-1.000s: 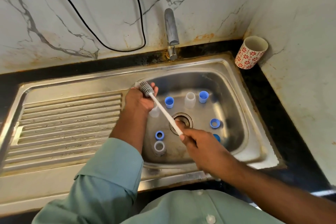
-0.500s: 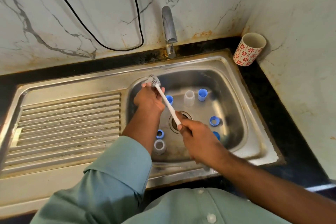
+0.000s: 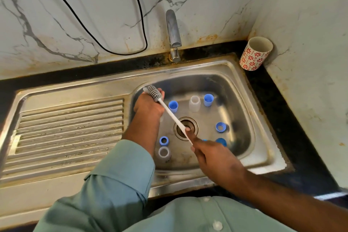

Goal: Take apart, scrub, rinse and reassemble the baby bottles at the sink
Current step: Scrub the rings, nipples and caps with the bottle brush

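Behind left hand (image 3: 148,108), the held item stays hidden.

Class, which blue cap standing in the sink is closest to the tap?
The tall blue plastic cap at the back right, beside the clear bottle; the other blue cap stands farther left.

A white-handled, grey-bristled bottle brush (image 3: 170,114); blue plastic caps (image 3: 173,106) and rings (image 3: 220,126); a white cup with red flowers (image 3: 254,54); a black stone counter (image 3: 278,103); grey-veined white marble wall (image 3: 75,15).
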{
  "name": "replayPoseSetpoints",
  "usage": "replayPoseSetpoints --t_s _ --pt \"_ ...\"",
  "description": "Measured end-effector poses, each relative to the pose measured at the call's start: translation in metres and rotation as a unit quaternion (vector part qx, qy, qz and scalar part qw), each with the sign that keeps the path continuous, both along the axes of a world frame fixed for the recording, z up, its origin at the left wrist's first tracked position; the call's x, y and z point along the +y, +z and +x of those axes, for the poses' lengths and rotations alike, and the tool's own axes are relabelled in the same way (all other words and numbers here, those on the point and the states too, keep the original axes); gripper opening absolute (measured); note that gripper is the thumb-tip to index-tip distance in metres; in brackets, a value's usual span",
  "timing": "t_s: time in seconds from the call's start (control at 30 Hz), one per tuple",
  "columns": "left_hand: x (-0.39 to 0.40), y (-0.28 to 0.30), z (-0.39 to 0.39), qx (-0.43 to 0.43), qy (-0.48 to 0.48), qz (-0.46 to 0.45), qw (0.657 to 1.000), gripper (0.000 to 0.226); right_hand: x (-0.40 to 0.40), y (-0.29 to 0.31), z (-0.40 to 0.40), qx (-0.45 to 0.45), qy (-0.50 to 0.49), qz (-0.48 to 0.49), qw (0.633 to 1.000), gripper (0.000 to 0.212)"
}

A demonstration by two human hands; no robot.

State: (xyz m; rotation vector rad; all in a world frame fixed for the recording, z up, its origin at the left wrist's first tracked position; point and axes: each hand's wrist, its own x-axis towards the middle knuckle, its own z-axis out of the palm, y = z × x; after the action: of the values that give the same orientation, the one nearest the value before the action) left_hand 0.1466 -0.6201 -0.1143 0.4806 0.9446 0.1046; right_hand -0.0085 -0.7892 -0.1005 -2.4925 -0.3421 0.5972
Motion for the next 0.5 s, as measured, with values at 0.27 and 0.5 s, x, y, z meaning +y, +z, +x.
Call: replayPoseSetpoints --t_s 0.27,0.5 --pt "0.004 -0.001 -0.002 0.018 -0.028 0.044 0.998 0.023 -0.007 -0.003 0.001 -0.009 0.02 -0.048 0.999 0.06" --pt "-0.011 0.0 -0.01 0.025 -0.037 0.021 0.999 0.018 -0.003 -0.007 0.021 -0.027 0.007 -0.042 0.999 0.058"
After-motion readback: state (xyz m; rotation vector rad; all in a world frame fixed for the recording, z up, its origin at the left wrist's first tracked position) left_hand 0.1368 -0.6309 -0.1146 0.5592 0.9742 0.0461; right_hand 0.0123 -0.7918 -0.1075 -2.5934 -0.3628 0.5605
